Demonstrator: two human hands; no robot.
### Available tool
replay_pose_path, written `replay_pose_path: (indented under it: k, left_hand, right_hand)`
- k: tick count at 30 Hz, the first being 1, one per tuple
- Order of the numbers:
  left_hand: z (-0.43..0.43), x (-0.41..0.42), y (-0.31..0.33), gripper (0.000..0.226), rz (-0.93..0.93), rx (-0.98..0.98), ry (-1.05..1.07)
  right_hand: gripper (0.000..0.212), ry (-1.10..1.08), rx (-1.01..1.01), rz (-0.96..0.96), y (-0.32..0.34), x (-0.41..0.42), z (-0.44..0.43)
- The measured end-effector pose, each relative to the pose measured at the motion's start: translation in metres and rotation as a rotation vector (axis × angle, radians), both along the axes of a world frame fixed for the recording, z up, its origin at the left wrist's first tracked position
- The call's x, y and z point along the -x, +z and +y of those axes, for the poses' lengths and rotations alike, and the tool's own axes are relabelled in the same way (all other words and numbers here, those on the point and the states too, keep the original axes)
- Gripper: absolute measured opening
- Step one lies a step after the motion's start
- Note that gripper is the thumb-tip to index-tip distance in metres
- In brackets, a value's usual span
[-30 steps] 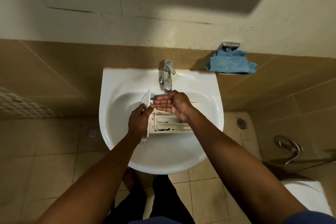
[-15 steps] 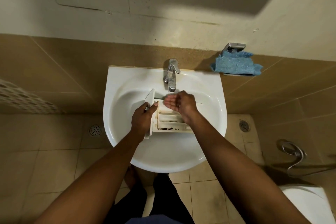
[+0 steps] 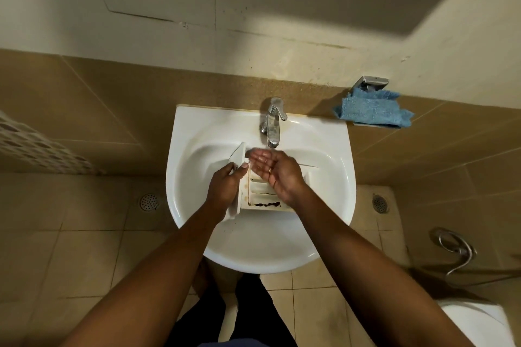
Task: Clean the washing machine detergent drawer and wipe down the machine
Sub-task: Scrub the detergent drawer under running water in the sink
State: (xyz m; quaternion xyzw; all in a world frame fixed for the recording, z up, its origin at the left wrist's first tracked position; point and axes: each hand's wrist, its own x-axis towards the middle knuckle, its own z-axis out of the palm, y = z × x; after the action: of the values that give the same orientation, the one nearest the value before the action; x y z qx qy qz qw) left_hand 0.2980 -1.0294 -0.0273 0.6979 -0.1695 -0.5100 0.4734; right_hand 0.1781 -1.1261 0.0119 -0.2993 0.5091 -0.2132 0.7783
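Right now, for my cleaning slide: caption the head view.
Left hand grips a stained white plastic detergent drawer over a white ceramic sink; open right hand, palm up, under the chrome tap.

Drawer (image 3: pixel 259 196) in the sink (image 3: pixel 332 205) under the tap (image 3: pixel 273 124), cloth (image 3: pixel 372 110) on the holder (image 3: pixel 370 82) to the right

The right hand (image 3: pixel 275 175) covers the far compartments of the detergent drawer (image 3: pixel 263 204), and its fingertips blur beneath the tap (image 3: pixel 273 124), so whether water runs cannot be told. The left hand (image 3: pixel 225 189) hides part of the drawer's front panel; the picture's edges cut off a white fixture (image 3: pixel 479 324) at lower right and a perforated basket (image 3: pixel 36 146) at left
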Motion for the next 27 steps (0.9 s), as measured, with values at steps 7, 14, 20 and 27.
replay_pose_path:
  k: [7,14,20,27]
  left_hand:
    - [0.001,0.001,0.001,0.026,-0.019,-0.011,0.006]
    - [0.001,-0.001,0.002,0.038,-0.006,-0.013,0.005]
    - [0.001,-0.002,0.003,0.038,-0.030,-0.022,-0.018]
    - [0.001,-0.001,0.006,0.037,-0.027,-0.006,-0.018]
  right_hand:
    - [0.037,0.384,0.184,0.200,0.010,0.028,0.047]
    - [0.048,-0.116,-0.011,0.058,-0.005,-0.006,-0.031]
    - [0.044,-0.085,-0.060,-0.024,-0.009,-0.012,-0.035]
    - [0.035,0.200,0.462,0.308,-0.007,0.017,0.039]
